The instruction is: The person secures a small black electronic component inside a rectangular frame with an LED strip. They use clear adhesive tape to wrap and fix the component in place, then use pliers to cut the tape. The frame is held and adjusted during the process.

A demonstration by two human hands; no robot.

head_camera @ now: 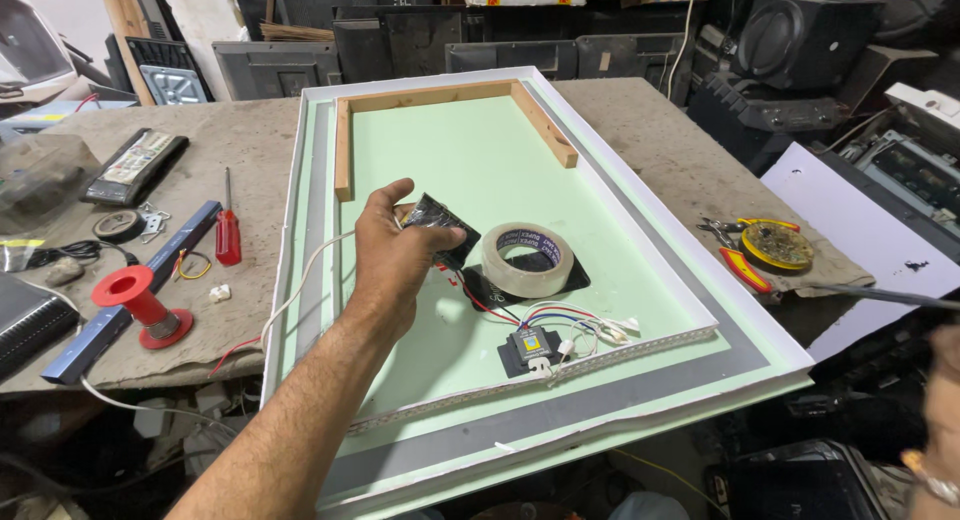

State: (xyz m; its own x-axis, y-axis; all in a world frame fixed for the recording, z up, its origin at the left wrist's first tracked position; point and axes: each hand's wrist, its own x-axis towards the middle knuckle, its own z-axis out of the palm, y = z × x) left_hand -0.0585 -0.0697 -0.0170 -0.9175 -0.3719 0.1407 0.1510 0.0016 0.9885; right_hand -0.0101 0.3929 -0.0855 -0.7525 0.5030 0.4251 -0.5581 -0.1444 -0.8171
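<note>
My left hand [392,252] reaches over a large pale green panel with a white rim [300,220] and is shut on a small shiny black block [440,225], from which red wires hang. Just right of it, a roll of clear tape [527,259] lies on a black patch. A small black module [528,347] with red, blue and white wires sits beside a long LED strip [600,355]. My right hand [945,380] shows blurred at the right edge, below a thin black rod [880,296]. Whether it holds the rod is unclear.
A three-sided wooden frame [345,150] lies on the panel's far part. Left on the bench lie a red screwdriver [228,235], a red spool [140,298], a blue bar [130,295] and a remote [135,166]. Red-handled pliers [742,265] and a round yellow circuit board [776,247] lie right.
</note>
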